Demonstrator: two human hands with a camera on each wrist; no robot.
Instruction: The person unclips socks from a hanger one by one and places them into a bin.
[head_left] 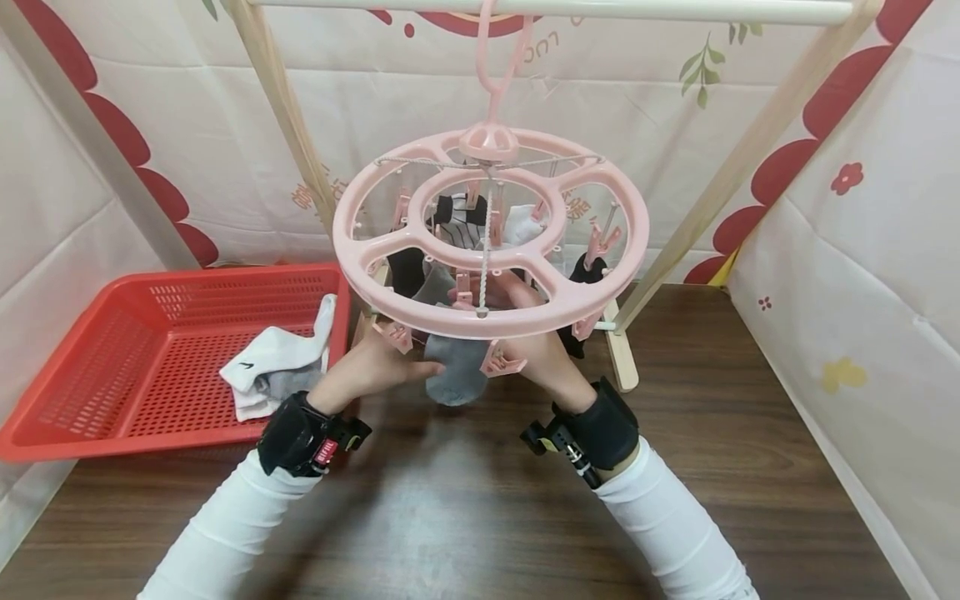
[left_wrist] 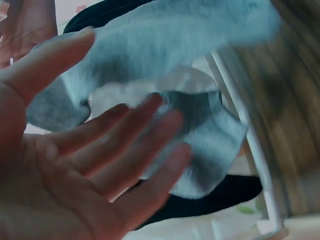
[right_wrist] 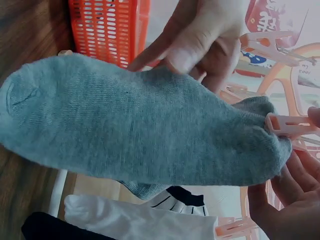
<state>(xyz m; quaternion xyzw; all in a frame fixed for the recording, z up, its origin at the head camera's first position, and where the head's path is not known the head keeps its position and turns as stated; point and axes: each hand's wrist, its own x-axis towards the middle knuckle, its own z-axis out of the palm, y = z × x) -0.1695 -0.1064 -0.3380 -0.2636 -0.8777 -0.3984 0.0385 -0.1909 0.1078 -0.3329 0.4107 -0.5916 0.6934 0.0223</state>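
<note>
A grey sock [head_left: 456,371] hangs by its cuff from a pink clothespin [right_wrist: 287,125] at the near side of a round pink drying hanger [head_left: 487,321]. My right hand [head_left: 542,358] reaches under the ring and pinches that clothespin; in the right wrist view its fingers [right_wrist: 285,195] lie behind the cuff. My left hand [head_left: 375,367] is to the left of the sock with fingers extended and thumb towards it. In the left wrist view, its palm faces the camera, and another grey sock [left_wrist: 205,145] hangs beyond the fingers.
A red basket [head_left: 341,333] on the left holds white and grey socks [head_left: 281,367]. Black socks [head_left: 587,271], a striped sock [head_left: 461,221] and a white sock [head_left: 522,225] hang around the ring. The hanger hangs from a white bar [head_left: 675,10] on a wooden frame [head_left: 720,192].
</note>
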